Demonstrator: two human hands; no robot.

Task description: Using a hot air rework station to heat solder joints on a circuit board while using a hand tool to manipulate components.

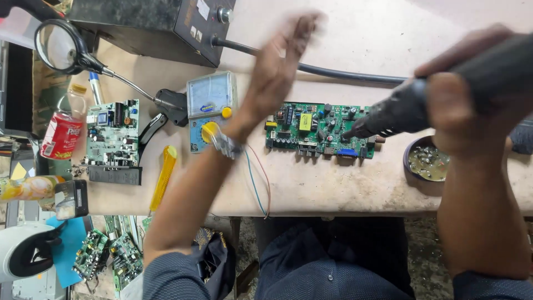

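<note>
My right hand grips a thick black hot-air handpiece, its nozzle tip lying over the right part of a green circuit board on the worn bench. A black hose runs from the handpiece back to a black station box. My left hand is raised above the bench left of the board, blurred, fingers stretched out and holding nothing. A metal watch band sits on that wrist.
An analog multimeter lies left of the board, a second circuit board farther left, with a magnifier on a gooseneck, a red can and a yellow tool. A round tin stands at right. Loose boards lie below the bench.
</note>
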